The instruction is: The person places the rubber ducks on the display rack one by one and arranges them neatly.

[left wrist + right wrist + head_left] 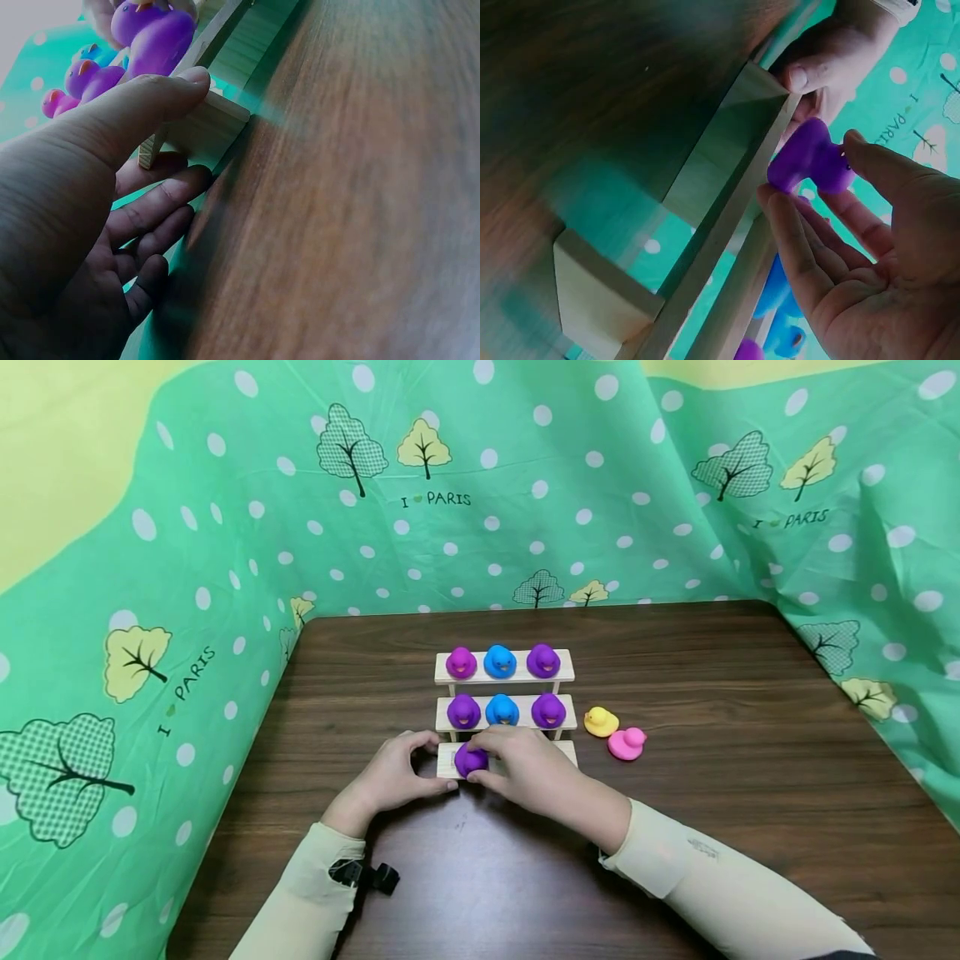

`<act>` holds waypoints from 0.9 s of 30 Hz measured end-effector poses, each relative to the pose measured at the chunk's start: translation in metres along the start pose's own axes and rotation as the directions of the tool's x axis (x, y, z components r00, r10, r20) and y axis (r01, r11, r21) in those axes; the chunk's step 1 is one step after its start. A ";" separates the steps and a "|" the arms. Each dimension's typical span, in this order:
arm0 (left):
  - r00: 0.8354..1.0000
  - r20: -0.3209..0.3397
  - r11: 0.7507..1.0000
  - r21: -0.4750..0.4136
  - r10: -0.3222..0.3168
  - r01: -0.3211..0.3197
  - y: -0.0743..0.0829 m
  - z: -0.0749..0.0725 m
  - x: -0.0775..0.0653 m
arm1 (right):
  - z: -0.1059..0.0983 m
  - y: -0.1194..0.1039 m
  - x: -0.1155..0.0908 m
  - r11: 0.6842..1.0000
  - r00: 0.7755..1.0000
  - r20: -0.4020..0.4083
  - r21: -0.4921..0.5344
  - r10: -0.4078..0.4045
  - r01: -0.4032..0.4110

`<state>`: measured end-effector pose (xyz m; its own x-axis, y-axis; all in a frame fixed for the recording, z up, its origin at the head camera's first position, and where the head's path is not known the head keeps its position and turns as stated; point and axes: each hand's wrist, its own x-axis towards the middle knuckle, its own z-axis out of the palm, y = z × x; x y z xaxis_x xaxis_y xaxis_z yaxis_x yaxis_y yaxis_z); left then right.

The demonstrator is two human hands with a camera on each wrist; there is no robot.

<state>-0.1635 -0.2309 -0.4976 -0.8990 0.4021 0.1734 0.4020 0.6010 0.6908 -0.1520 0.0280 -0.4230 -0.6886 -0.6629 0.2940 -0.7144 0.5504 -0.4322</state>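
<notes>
A three-tier wooden stand [446, 767] is on the table, its lowest step nearest me. My left hand [390, 774] holds the left end of that step, thumb at the front and fingers behind; the left wrist view shows the thumb on the board's edge [196, 56]. On the same step, toward its left end, my right hand [532, 766] pinches a purple rubber duck [470, 762] between thumb and fingers. The duck [810, 159] appears upright against the board in the right wrist view. Part of the lowest step is hidden behind my right hand.
Ducks fill the upper two tiers: a magenta duck [461, 663], blue duck [500, 662] and purple duck [543, 661] on top, purple and blue ones below. A yellow duck [602, 722] and a pink duck [627, 743] lie right of the stand on the brown table [712, 827].
</notes>
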 end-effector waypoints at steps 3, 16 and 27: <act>1.000 -0.006 1.000 -0.002 0.010 -0.010 0.000 0.000 0.000 | 0.003 -0.001 0.002 1.000 1.000 0.011 -0.007 0.014 -0.014; 1.000 0.000 1.000 0.017 -0.003 0.003 0.001 0.000 0.000 | 0.005 -0.006 0.008 0.988 0.999 0.033 -0.151 0.013 -0.008; 1.000 0.000 1.000 0.006 -0.004 0.004 0.002 -0.001 -0.001 | 0.007 -0.006 0.009 0.986 0.999 0.032 -0.167 -0.010 0.015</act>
<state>-0.1623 -0.2305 -0.4956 -0.9006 0.3995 0.1710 0.3995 0.6063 0.6876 -0.1528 0.0153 -0.4236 -0.6770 -0.6844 0.2707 -0.7356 0.6172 -0.2791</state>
